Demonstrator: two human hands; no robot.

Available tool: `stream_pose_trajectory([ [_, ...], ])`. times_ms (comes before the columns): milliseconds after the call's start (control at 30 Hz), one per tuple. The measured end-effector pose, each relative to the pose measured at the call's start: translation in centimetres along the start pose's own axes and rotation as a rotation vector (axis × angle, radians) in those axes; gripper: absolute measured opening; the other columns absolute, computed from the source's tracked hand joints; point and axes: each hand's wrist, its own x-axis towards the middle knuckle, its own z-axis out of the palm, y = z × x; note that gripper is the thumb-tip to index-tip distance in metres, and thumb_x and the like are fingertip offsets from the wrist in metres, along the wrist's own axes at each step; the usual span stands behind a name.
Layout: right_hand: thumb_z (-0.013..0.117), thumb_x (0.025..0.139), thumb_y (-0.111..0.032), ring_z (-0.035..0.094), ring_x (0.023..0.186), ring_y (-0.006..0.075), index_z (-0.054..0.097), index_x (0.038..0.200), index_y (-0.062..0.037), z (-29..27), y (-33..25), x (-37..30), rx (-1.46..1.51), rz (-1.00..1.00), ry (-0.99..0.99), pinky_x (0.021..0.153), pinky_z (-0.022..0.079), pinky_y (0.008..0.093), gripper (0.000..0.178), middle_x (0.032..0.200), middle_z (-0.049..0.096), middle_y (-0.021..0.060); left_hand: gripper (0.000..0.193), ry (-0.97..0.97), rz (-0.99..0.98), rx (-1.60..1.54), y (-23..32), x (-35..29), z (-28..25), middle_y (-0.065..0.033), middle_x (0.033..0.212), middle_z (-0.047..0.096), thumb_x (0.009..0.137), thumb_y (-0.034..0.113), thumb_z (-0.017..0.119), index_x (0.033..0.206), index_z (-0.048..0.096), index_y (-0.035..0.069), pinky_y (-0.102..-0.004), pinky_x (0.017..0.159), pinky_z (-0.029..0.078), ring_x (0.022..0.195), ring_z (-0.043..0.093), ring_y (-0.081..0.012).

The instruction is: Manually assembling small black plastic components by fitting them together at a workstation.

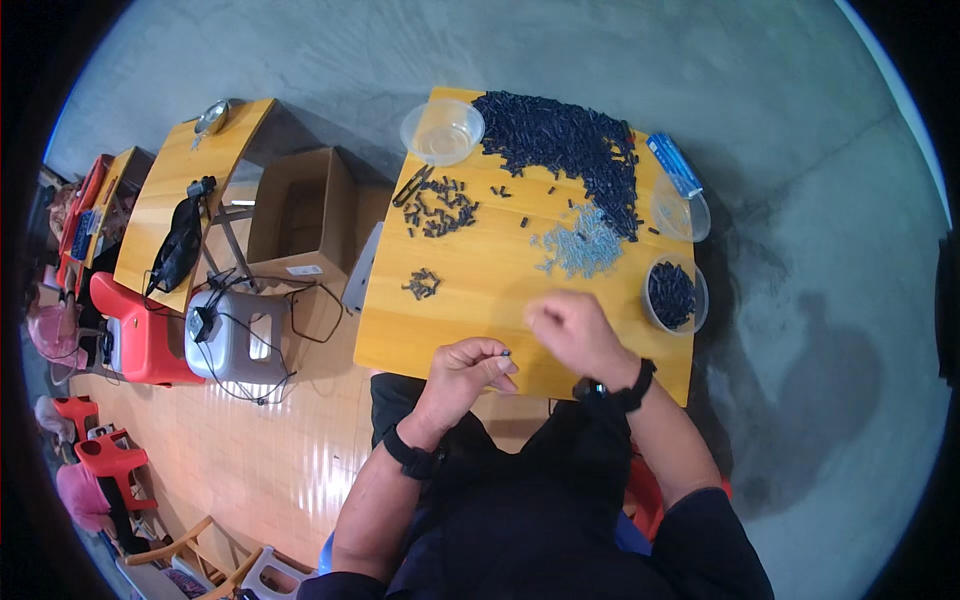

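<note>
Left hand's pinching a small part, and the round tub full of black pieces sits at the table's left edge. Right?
Wrong edge: the head view shows the round tub full of black pieces at the right edge of the table. The left hand is indeed pinching a small part.

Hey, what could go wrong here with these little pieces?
The small piece pinched in the left hand could slip. The dark pile touches the pale pile, so they might mix. The far-left clear bowl seems to overhang the table, so a bump might tip it.
</note>
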Motion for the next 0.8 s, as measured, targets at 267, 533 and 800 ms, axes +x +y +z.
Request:
stream_pose_trajectory([
  [267,0.055,0.081,-0.009,0.063,0.071,0.0369,0.064,0.078,-0.0033,-3.5,10.2,9.6,-0.432,0.091,0.286,0.063,0.049,0.0434,0.011,0.074,0.063,0.0198,0.013,0.128,0.032,0.148,-2.6,1.7,-3.4,-0.0051,0.085,0.066,0.088,0.003,0.064,0.099,0.065,-0.004,-0.0248,0.070,0.053,0.074,0.065,-0.0133],
  [533,0.060,0.083,-0.020,0.065,0.089,0.0385,0.068,0.086,-0.0051,-4.3,11.4,16.2,-0.614,0.345,0.255,0.078,0.052,0.0458,0.018,0.089,0.067,0.0213,0.009,0.171,0.040,0.220,-4.1,2.8,-4.5,-0.0034,0.084,0.067,0.088,0.004,0.066,0.094,0.068,-0.002,-0.0237,0.072,0.050,0.076,0.063,-0.0100],
  [800,0.062,0.082,-0.020,0.063,0.099,0.0391,0.070,0.093,-0.0013,-3.9,12.8,18.9,-0.705,0.573,0.106,0.086,0.051,0.0444,0.023,0.101,0.066,0.0244,0.011,0.165,0.038,0.238,-4.2,3.2,-4.8,-0.0030,0.083,0.067,0.088,0.005,0.066,0.095,0.068,-0.002,-0.0229,0.072,0.049,0.077,0.063,-0.0093],
])
